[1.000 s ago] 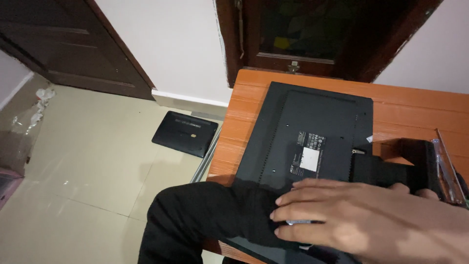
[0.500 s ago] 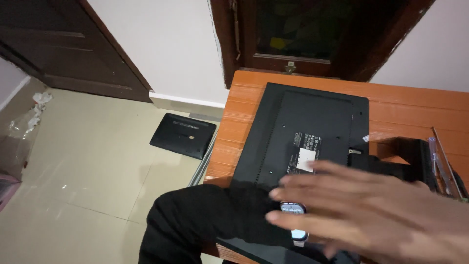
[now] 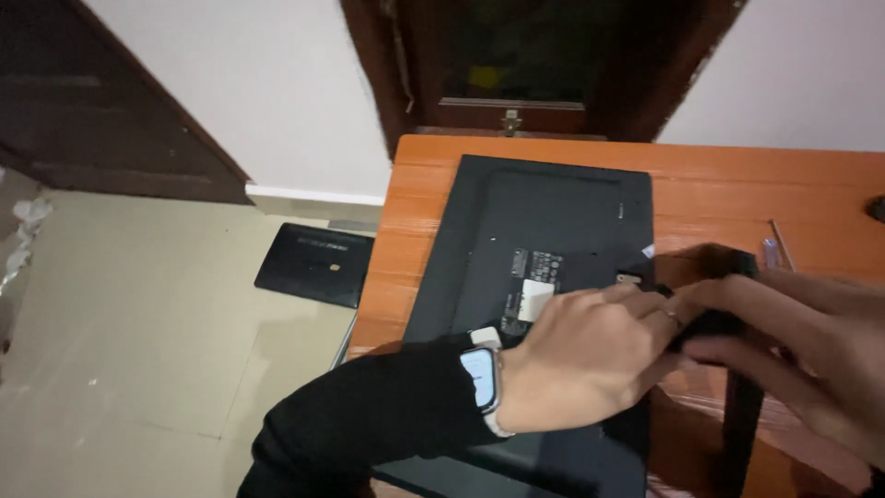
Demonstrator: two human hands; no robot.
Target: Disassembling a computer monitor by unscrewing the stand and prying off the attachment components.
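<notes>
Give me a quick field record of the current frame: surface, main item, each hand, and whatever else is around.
Surface: orange wooden table
Main item: black monitor, lying face down, back panel up, white label near its middle
Left hand: on the monitor's back, fingers touching the black stand piece; smartwatch on wrist, black sleeve
Right hand: gripping the black stand piece at the monitor's right edge
On table: thin tool, kind unclear
On floor: flat black panel, beside the table

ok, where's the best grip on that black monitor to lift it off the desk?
Probably by the two long side edges. The monitor lies face down and flat on the orange desk; its left edge sits nearly at the desk edge, so fingers could get under there most easily.
</notes>
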